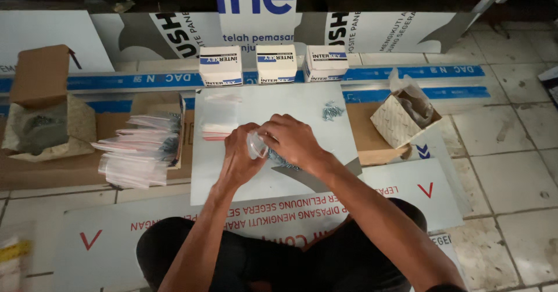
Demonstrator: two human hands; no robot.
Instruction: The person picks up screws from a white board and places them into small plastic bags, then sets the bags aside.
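Here both hands [273,146] meet, pinching a small clear bag [257,145].

The floor [511,152] is laid with pale square tiles, scuffed and marked with dark grout lines, brightest at the right. Large white printed sign panels [378,33] lean along the back edge, with blue strips [407,74] lying flat before them. Flattened brown cardboard [52,173] covers the floor at left. Beyond the panels everything falls into deep shadow; the light is dim and cool, coming from above.
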